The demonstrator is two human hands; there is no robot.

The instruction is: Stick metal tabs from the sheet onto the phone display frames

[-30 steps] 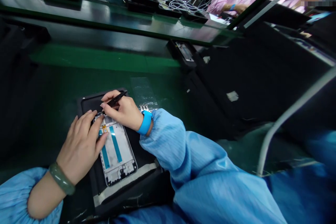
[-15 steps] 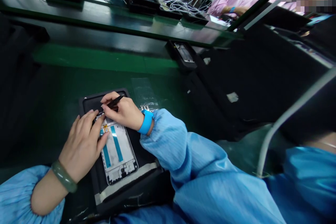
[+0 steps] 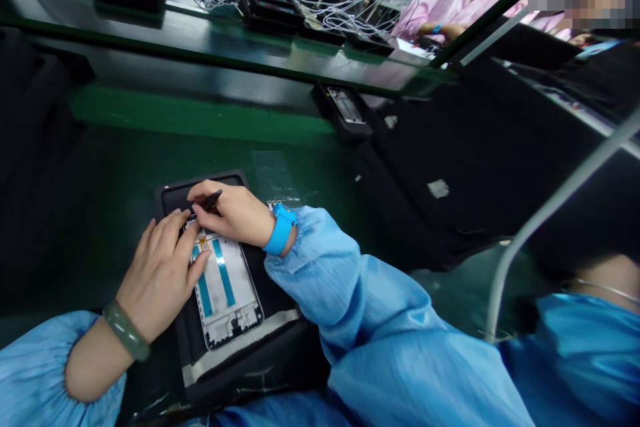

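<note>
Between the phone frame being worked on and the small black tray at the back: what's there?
Head view: the right hand and its blue wristband, clear film with small metal pieces, and green work surface.

Messy white wires (image 3: 345, 12) lie by black trays (image 3: 273, 8) on a shiny shelf (image 3: 187, 41), and a bent grey pipe (image 3: 531, 221) is at the right.

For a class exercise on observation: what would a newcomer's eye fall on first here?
Probably the silver, rectangular device frame with two teal strips, low left of centre, partly under the left hand and right hand, which holds a slim black tool. Next, the bright blue wristband on the right wrist, then the tangled white cables near the top.
</note>
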